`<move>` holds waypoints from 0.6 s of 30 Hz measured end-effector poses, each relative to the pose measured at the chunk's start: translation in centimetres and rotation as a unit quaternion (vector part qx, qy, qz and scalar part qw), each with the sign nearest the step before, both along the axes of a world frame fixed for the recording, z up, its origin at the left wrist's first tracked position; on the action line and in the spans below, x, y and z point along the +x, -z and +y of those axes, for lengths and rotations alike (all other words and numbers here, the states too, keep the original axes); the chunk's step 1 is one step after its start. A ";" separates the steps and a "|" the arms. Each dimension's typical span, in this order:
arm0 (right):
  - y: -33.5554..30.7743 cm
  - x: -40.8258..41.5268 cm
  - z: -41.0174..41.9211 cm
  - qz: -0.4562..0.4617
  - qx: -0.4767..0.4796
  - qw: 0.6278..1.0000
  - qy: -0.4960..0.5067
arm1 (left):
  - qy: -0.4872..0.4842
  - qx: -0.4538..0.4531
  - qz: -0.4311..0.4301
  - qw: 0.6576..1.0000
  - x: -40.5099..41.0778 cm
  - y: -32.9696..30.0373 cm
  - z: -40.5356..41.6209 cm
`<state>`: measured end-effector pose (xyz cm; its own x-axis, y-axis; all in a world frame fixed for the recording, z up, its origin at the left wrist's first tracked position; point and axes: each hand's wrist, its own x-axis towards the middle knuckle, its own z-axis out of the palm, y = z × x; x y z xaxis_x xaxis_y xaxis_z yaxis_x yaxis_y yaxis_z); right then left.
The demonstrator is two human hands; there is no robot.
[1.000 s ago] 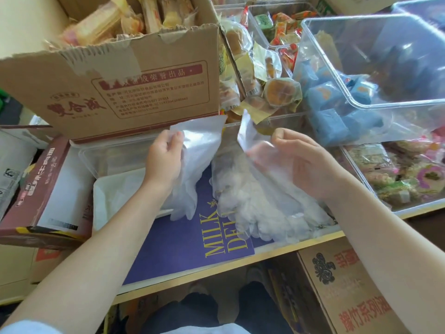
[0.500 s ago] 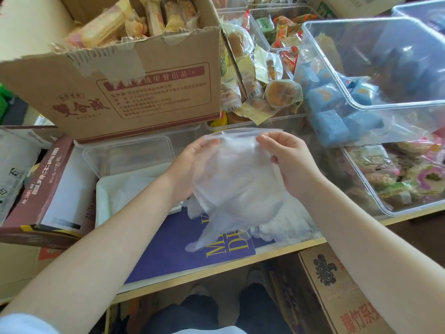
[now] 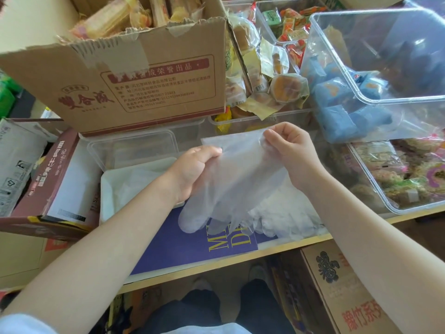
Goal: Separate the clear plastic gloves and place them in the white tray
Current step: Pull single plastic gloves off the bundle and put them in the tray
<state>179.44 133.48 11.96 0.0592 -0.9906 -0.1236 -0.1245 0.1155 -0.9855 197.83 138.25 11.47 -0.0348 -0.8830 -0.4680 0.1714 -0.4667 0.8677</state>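
Two bare hands hold one thin, clear plastic glove [image 3: 237, 179] at the centre of the view, cuff up, its floppy fingers hanging toward 6 o'clock. The left hand [image 3: 192, 172] pinches the cuff's left edge between curled fingers and thumb; the right hand [image 3: 287, 150] pinches its upper right corner the same way. Whether this is a single glove or several stuck together cannot be told.

At 4 o'clock of it, a crumpled pile of translucent plastic gloves [image 3: 289, 215] lies on a flat purple sheet with yellow lettering [image 3: 187, 239]; the pile is too tangled to count, and the lettering is partly covered.

At 9 o'clock sits one shallow white rectangular tray [image 3: 107, 189], holding filmy glove material, count unclear; the left wrist hides its right end.

At 11 o'clock stands one brown corrugated cardboard box [image 3: 134, 85]. At 2 o'clock, one clear rigid plastic bin [image 3: 375, 68] runs off the frame's right edge.
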 end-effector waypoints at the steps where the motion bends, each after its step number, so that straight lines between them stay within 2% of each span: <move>1: 0.1 0.0 0.0 0.028 -0.006 0.999 0.014 | 0.007 -0.017 -0.041 0.999 0.0 0.1 0.1; 3: 0.3 0.1 0.0 0.063 -0.019 0.997 0.037 | 0.031 -0.073 -0.123 0.989 0.0 0.5 0.2; 5: 0.4 0.1 0.1 0.063 -0.029 0.996 0.059 | 0.025 -0.132 -0.142 0.981 0.0 1.0 0.3; 10: 0.3 -0.1 0.2 0.008 -0.026 0.997 0.076 | -0.005 -0.196 -0.018 0.980 0.1 0.7 0.5; 15: 0.1 -0.4 -0.1 0.013 -0.072 0.992 0.101 | 0.030 -0.205 0.034 0.978 1.3 0.3 1.2; 18: -0.3 -0.3 -0.3 0.029 -0.128 0.985 0.114 | 0.092 -0.167 0.005 0.982 2.0 0.6 2.1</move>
<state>179.11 133.16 12.23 -0.1680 -0.9766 0.1344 -0.1801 -0.1036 -0.9782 199.84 140.35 10.87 -0.2122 -0.9654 -0.1514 0.1204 -0.1796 0.9764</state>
